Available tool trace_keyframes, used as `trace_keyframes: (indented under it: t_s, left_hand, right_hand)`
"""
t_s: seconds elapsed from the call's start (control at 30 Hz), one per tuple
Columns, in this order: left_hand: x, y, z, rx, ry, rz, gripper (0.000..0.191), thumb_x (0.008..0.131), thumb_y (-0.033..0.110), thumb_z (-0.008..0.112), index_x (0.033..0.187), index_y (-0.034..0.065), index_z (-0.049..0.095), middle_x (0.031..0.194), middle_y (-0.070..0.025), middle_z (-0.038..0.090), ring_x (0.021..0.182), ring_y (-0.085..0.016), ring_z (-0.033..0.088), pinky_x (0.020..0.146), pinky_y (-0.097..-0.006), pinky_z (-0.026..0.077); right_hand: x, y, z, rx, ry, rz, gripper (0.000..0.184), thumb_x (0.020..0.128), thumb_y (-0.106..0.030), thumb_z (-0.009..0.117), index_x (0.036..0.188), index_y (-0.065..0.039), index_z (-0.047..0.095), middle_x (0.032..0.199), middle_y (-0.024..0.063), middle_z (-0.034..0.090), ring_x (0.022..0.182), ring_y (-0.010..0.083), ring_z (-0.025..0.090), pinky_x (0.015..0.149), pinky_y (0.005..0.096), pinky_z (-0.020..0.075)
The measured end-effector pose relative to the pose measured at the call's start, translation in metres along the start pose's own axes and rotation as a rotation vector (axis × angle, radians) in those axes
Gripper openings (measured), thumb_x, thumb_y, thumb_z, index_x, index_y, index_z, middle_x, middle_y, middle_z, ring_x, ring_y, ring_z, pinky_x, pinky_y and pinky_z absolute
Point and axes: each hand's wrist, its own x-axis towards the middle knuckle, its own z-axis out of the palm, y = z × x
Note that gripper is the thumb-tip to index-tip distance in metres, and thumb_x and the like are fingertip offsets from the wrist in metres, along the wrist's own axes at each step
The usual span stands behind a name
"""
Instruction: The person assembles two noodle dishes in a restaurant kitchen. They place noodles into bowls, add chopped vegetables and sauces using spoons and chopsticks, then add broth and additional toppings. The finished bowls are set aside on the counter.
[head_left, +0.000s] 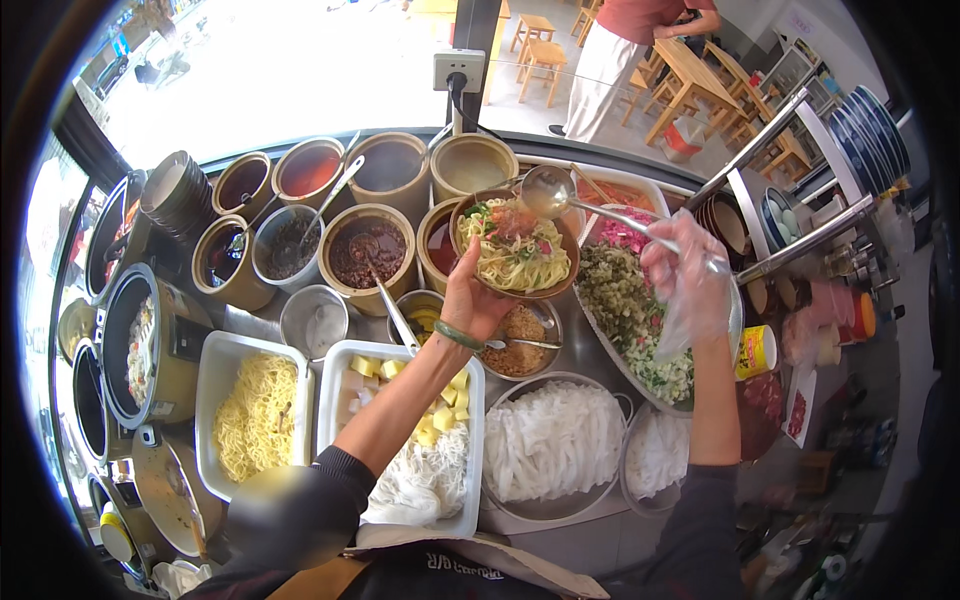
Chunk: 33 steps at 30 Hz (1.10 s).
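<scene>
My left hand (480, 300) holds up a brown bowl (568, 276) from below, thumb over its near-left rim. In the bowl lie yellow noodles (525, 262) topped with chopped greens and reddish shreds. My right hand (686, 262), in a clear plastic glove, grips the handle of a metal ladle (547, 192). The ladle's head is over the far right side of the bowl; whether it touches the food I cannot tell. Just right of the bowl, a large tray holds chopped pickled greens (611, 300), pink diced vegetables (619, 232) and chopped scallions (664, 371).
Several sauce crocks (367, 247) stand at the back left, some with ladles. Nearer are a tub of yellow noodles (259, 420), a tub of yellow cubes and white strands (420, 480), and a pan of wide white noodles (555, 442). Beyond the glass stands a person (611, 67).
</scene>
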Motion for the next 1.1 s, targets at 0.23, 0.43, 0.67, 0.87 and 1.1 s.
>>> trace_keyframes:
  t_s: [0.23,0.43,0.67,0.87,1.1]
  left_hand:
    - [-0.013,0.002,-0.005,-0.09,-0.141,0.034,0.06,0.095,0.047,0.046,0.143,0.0111,0.035,0.143,-0.0111,0.043,0.131,-0.031,0.042,0.108,-0.0517,0.034]
    - [-0.064,0.016,-0.019,-0.066,-0.108,0.08,0.055,0.097,0.042,0.045,0.14,0.0083,0.038,0.141,-0.012,0.046,0.13,-0.03,0.043,0.109,-0.0518,0.032]
    - [-0.148,0.04,-0.046,-0.069,0.045,0.096,0.058,0.097,0.045,0.046,0.142,0.0102,0.037,0.142,-0.0121,0.045,0.13,-0.032,0.043,0.11,-0.0514,0.031]
    - [-0.214,0.042,-0.07,0.101,0.104,0.042,0.069,0.094,0.049,0.048,0.147,0.0105,0.028,0.148,-0.0129,0.037,0.135,-0.034,0.036,0.111,-0.0525,0.029]
    - [-0.252,0.012,-0.1,-0.027,0.109,-0.209,0.066,0.094,0.043,0.052,0.145,0.0082,0.03,0.145,-0.0117,0.041,0.132,-0.029,0.041,0.111,-0.0474,0.031]
  right_hand:
    - [-0.007,0.016,0.003,-0.343,-0.123,-0.371,0.018,0.095,-0.012,0.054,0.1,-0.001,0.068,0.071,0.0035,0.064,0.056,0.0064,0.054,0.052,0.0199,0.0443]
    - [0.028,0.1,0.022,-0.368,-0.187,-0.259,0.022,0.097,-0.016,0.052,0.106,-0.005,0.068,0.072,0.0012,0.064,0.058,0.0044,0.054,0.051,0.0184,0.042]
    - [0.025,0.128,0.039,-0.046,-0.13,0.188,0.038,0.092,-0.024,0.062,0.124,-0.005,0.055,0.08,0.003,0.066,0.059,0.0063,0.057,0.049,0.0197,0.0435]
    - [-0.04,0.131,0.032,-0.366,-0.127,0.361,0.021,0.084,-0.008,0.062,0.105,-0.002,0.062,0.085,0.0099,0.067,0.064,0.0134,0.062,0.055,0.0282,0.0513]
    - [-0.073,0.195,0.094,-1.329,-0.39,-0.302,0.013,0.08,-0.016,0.059,0.079,-0.009,0.07,0.078,0.0103,0.068,0.079,0.0307,0.065,0.071,0.0416,0.0532]
